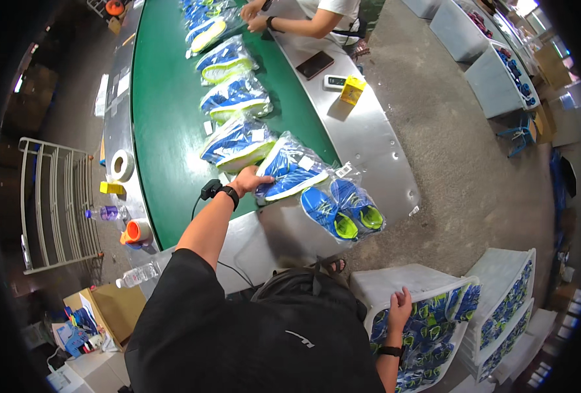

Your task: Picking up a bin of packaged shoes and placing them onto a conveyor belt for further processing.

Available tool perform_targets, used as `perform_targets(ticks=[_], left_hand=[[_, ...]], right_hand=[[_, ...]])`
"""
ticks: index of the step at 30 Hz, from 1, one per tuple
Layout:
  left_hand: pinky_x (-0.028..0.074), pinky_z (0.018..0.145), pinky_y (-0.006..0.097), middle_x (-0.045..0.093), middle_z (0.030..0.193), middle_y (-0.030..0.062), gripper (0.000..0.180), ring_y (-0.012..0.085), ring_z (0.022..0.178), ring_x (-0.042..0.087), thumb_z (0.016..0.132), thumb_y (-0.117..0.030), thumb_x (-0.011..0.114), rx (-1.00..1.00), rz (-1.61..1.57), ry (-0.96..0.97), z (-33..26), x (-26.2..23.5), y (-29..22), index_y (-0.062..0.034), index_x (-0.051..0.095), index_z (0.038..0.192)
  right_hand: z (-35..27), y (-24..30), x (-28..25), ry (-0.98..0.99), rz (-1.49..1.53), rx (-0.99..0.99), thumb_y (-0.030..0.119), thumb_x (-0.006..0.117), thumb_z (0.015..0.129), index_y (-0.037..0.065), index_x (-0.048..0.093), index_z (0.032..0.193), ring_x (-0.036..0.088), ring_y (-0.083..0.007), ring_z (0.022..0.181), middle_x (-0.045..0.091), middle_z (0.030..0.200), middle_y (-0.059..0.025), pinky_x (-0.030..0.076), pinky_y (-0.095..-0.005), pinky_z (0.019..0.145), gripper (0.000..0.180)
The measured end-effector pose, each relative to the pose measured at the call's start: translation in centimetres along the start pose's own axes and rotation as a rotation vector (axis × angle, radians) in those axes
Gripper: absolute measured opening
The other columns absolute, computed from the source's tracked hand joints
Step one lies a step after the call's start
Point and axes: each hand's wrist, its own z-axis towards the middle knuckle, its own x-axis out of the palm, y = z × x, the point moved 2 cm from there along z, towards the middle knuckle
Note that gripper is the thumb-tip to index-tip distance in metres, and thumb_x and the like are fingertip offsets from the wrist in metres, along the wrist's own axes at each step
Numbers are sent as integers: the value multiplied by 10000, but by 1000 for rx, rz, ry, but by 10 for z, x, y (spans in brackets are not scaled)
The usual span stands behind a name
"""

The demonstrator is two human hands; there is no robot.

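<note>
Clock: read from the middle of the view, 12 at the top.
Left hand (248,180): just off centre at 10 o'clock, fingers closed on the left edge of the held pair's bag.
Held pair (295,171): blue shoes in clear film, just above centre at 12 o'clock, at the near end of the green belt (172,131). Whether it is lifted or resting, I cannot tell.
Grip fault: the hold is at one edge of the bag; slick film and off-centre weight could let the pair swing or slip.
Row (234,98): bagged pairs at 11 o'clock, the nearest bag touching the held one; snagged film could drag that neighbour askew.
Edge pair (339,209): bagged, between 3 and 4 o'clock on the metal table (290,232), close to its rim. A nudge from the held pair could send it to the floor.
Right hand (400,308): between 4 and 5 o'clock, over the bin (385,280), fingers loosely spread, nothing seen in them. A blind reach could catch the bin's rim.
Cord (234,270): black, at 7 o'clock, near the left arm; a wide sweep could hook it.
Bottle (137,275): clear, at 8 o'clock, near the left sleeve; an elbow drawn back could knock it. Whether it stands or lies, I cannot tell.
</note>
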Motion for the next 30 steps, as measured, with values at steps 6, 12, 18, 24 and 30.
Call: perform_targets(ticks=[6, 12, 18, 24, 30], left_hand=[[434, 638, 294, 509, 729, 32, 300, 150, 690, 519, 755, 48, 609, 659, 196, -481, -67, 21, 31, -33, 675, 1036], [492, 763, 371, 629, 892, 111, 249, 276, 811, 618, 809, -91, 698, 675, 293, -835, -136, 46, 31, -50, 693, 1055], [499, 914, 414, 704, 1102, 194, 590, 335, 1008, 674, 808, -477, 714, 273, 102, -515, -30, 17, -6, -10, 680, 1167], [556, 823, 340, 727, 1079, 139, 645, 215, 913, 707, 684, -409, 889, -45, -150, 133, 38, 20, -22, 34, 709, 1118], [573, 816, 321, 742, 980, 55, 273, 132, 845, 718, 830, -198, 745, -141, -490, 222, 15, 42, -38, -48, 708, 1055]], right_hand=[[28, 79, 42, 256, -204, -151, 75, 664, 902, 40, 520, 1383, 661, -191, 966, 677, 1068, -148, 530, -318, 851, 503], [54, 117, 85, 387, -64, -257, 49, 664, 896, 12, 526, 1365, 658, -160, 939, 675, 1034, -97, 532, -301, 850, 490], [45, 154, 111, 452, -146, -388, 36, 681, 875, 3, 547, 1346, 661, -166, 932, 671, 1031, -104, 533, -298, 852, 490], [37, 140, 105, 396, -169, -372, 56, 695, 865, -5, 587, 1297, 670, -176, 910, 693, 985, -119, 539, -302, 834, 449], [11, 101, 90, 381, -265, -312, 63, 674, 891, 8, 593, 1283, 670, -155, 895, 699, 985, -98, 541, -300, 814, 404]])
